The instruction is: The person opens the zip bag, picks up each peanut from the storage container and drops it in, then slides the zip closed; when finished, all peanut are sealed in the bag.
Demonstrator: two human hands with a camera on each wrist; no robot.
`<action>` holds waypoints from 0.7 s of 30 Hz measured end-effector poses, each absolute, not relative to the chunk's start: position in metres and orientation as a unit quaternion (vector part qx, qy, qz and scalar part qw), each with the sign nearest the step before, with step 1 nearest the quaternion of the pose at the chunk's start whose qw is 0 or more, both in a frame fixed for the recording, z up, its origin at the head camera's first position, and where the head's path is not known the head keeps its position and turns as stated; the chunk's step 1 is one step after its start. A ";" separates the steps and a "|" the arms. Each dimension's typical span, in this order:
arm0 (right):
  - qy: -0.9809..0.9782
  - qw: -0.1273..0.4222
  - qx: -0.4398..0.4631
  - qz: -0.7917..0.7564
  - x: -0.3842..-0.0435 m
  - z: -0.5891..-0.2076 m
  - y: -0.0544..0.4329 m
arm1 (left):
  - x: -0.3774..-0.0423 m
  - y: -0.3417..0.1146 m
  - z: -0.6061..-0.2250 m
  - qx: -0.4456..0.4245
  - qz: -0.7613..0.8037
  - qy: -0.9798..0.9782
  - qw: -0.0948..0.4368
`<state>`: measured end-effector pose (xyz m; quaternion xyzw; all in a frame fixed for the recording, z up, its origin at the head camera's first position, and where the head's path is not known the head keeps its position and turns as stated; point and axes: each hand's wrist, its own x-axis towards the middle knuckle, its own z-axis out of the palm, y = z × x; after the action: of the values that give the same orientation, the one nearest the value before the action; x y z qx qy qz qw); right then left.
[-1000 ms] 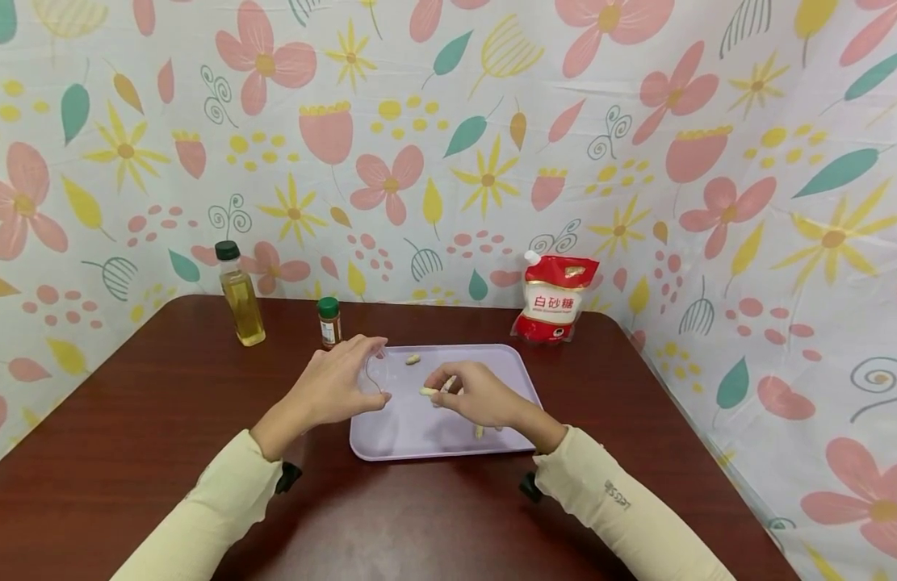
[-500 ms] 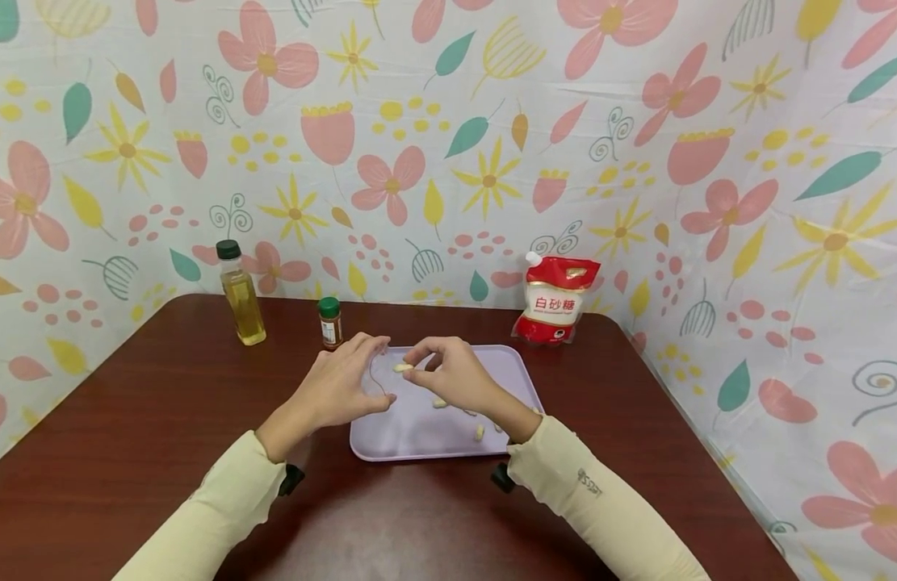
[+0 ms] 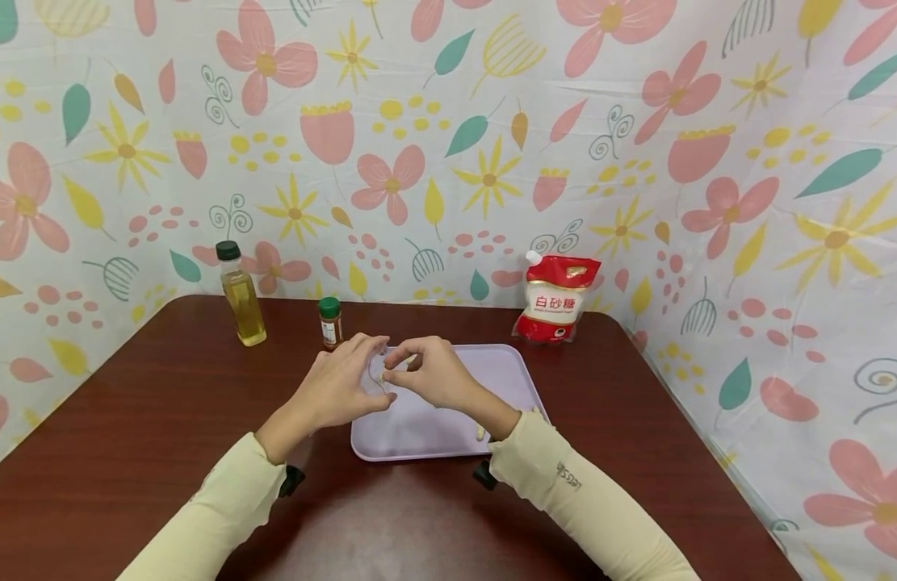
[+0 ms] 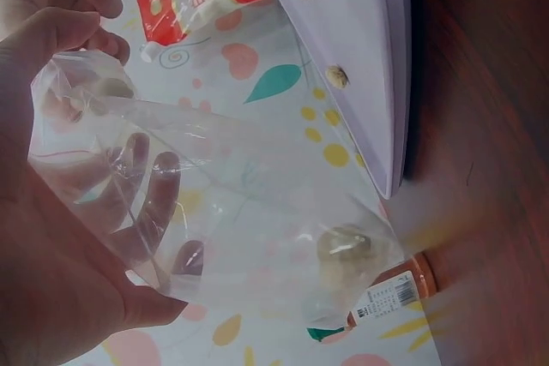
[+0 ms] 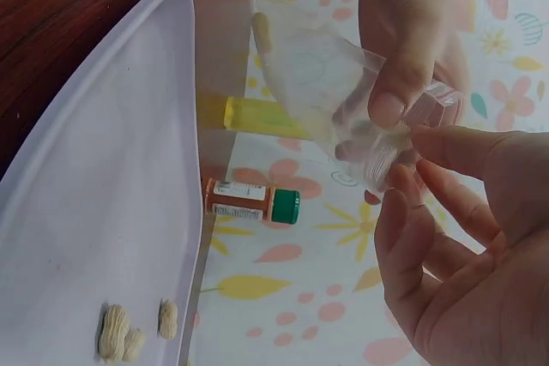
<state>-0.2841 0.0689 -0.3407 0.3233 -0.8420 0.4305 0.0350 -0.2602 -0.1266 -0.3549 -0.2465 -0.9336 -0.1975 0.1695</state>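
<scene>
My left hand [image 3: 335,386] holds a clear plastic bag [image 4: 249,160], its thumb and fingers spread apart at the mouth. Pale peanuts [image 4: 347,249] show through the film in the bag's lower end. At the bag's mouth, my right hand [image 3: 437,375] pinches a peanut [image 4: 113,88] between thumb and fingers; film and fingers partly hide it. Beneath both hands lies a pale purple tray [image 3: 419,432]. Several unshelled peanuts rest on it, among them one peanut [image 3: 480,432] near the front edge and another peanut [image 5: 114,332] in the right wrist view.
Behind the tray's left corner stands a small green-capped spice jar [image 3: 330,324]. An oil bottle [image 3: 243,303] is farther left, and a red and white sugar pouch [image 3: 555,300] stands at the back right. A flowered cloth [image 3: 448,161] hangs behind the dark brown table [image 3: 165,387].
My right hand has carried a peanut leftward from over the tray to the bag's mouth. The left hand has kept nearly the same place, still holding the bag.
</scene>
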 end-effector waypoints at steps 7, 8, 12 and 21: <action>-0.839 0.034 0.300 0.453 -0.285 -0.342 0.085 | -0.262 -0.129 -0.354 -0.242 -0.221 -0.928 0.175; -0.839 0.036 0.297 0.455 -0.285 -0.343 0.088 | -0.263 -0.129 -0.353 -0.239 -0.228 -0.928 0.174; -0.845 0.041 0.282 0.452 -0.290 -0.349 0.100 | -0.263 -0.131 -0.350 -0.224 -0.270 -0.922 0.165; -0.882 -0.021 0.269 0.385 -0.304 -0.368 0.120 | -0.262 -0.133 -0.342 -0.225 -0.340 -0.899 0.156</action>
<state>-0.3042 0.1201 -0.3679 0.2688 -0.8825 0.3855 -0.0205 -0.2618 -0.1326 -0.3421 -0.2254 -0.8995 -0.3402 0.1561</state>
